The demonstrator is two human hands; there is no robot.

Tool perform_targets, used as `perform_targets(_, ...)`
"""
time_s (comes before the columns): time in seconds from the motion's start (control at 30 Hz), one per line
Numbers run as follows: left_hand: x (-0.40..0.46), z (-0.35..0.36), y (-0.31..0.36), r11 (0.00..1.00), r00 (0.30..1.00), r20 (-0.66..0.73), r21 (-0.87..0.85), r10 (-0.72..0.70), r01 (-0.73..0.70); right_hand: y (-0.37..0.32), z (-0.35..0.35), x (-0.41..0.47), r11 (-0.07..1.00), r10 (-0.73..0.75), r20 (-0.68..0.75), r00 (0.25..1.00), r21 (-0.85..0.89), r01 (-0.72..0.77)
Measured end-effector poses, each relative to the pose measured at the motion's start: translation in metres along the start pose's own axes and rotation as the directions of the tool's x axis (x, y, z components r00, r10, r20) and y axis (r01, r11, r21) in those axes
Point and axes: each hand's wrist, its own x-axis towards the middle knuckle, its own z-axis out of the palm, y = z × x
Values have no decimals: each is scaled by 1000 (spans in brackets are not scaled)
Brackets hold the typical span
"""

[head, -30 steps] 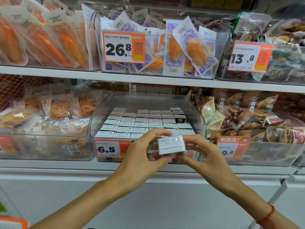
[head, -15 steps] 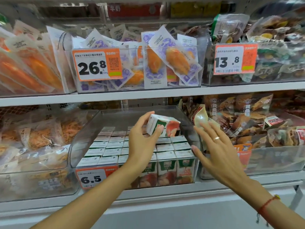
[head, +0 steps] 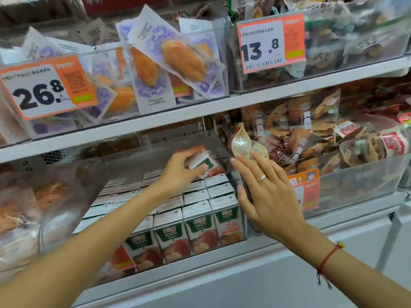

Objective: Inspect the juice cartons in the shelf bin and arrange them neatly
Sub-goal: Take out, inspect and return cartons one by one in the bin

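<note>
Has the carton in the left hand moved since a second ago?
Yes. The carton has gone from in front of the clear bin to deep inside, above the back rows, gripped by the left hand.

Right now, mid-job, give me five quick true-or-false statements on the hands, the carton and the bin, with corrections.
1. The left hand grips a juice carton over the back right of the clear bin. True.
2. The right hand grips a second carton. False: it holds nothing, fingers straight by the bin's right wall.
3. The held carton stands upright in its row. False: it is tilted and held above the rows.
4. The front-row cartons stand upright behind the bin's front wall. True.
5. The price tag on the upper right bin reads 6.5. False: it reads 13.8.
</note>
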Motion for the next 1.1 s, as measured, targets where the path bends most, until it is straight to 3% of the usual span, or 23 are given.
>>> perform_targets(0.13,21,-4,14,969,982,177,244,-71,26,0,0,-1,1000,-1,11,1000,-19,1)
perform_targets(0.27,27,5,12,950,952,282,309,-124,32,0,1,-1,999,-4,7,1000,-36,4)
perform_targets(0.43,26,8,-1,940,956,291,337,-44,-60,0,2,-3,1000,6,8,1000,-27,-6)
perform_targets(0.63,47,-2,-13,928,964,249,372,-92,-8,0,5,-4,1000,15,-16,1000,-26,-16)
perform_targets(0.83,77,-10,-17,832,876,446,545,-186,-101,-1,8,-4,1000,17,-42,999,-17,-18)
perform_targets(1.1,96,-3,-21,730,858,487,645,-164,-227,-1,11,-4,1000,21,-63,998,-13,-22)
